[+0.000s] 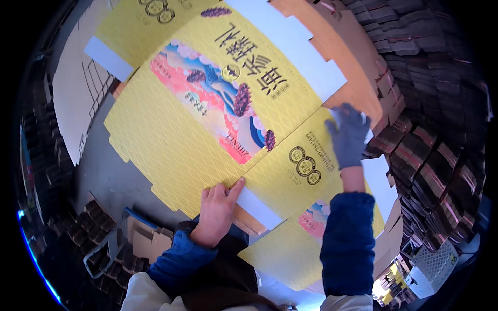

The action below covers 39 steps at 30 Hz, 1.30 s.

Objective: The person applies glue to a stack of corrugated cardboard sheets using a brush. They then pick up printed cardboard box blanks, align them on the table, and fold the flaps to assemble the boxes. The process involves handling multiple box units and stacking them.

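A large flat carton blank, yellow with a pink and blue picture panel, lies slanted before me. My bare left hand is at its near edge, by a crease and a white flap. One digit stretches along the crease while the other fingers curl at the edge; their undersides are hidden. Farther right, my right hand, in a grey glove, lies on the blank's right part beside its white edge, fingers spread and holding nothing.
Under the blank shows a brown board surface. Stacks of dark folded cardboard rise along the right. A white plastic crate stands at lower right. Bundled pieces and a metal-framed cart are at lower left, beyond grey floor.
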{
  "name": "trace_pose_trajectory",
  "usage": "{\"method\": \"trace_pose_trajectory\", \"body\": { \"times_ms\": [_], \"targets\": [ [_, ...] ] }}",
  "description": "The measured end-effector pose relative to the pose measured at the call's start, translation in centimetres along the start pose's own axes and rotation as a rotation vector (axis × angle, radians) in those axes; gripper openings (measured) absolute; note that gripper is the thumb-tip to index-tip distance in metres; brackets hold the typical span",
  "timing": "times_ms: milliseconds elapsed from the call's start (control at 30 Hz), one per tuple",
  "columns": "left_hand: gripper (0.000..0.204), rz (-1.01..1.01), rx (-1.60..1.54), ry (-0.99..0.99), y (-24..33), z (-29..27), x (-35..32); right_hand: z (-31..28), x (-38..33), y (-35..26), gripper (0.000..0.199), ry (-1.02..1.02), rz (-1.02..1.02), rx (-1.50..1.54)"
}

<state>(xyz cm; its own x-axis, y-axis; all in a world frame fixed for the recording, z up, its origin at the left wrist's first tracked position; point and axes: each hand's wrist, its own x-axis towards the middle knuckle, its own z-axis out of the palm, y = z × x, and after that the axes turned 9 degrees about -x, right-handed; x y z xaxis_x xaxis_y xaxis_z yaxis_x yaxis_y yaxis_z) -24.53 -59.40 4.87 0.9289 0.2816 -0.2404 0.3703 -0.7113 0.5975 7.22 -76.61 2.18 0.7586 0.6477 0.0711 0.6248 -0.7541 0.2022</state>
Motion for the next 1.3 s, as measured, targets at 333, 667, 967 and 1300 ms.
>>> {"method": "trace_pose_trajectory", "body": {
  "times_ms": [333,667,967,1300],
  "targets": [
    [0.056,0.07,0.034,-0.001,0.3,0.1,-0.2,-3.1,-3.9,-5.8,0.076,-0.147,0.012,0.206],
    [0.044,0.453,0.23,-0.141,-0.5,-4.5,5.4,-5.0,-3.0,-6.6,0.065,-0.238,0.068,0.19],
    [0.047,0.74,0.338,-0.074,-6.4,-7.9,18.5,-4.0,-8.0,-19.1,0.051,0.116,0.178,0.524],
    [0.05,0.716,0.269,-0.148,-6.9,-7.5,19.4,-2.6,0.7,-14.8,0.059,0.055,0.042,0.332]
  ]
}}
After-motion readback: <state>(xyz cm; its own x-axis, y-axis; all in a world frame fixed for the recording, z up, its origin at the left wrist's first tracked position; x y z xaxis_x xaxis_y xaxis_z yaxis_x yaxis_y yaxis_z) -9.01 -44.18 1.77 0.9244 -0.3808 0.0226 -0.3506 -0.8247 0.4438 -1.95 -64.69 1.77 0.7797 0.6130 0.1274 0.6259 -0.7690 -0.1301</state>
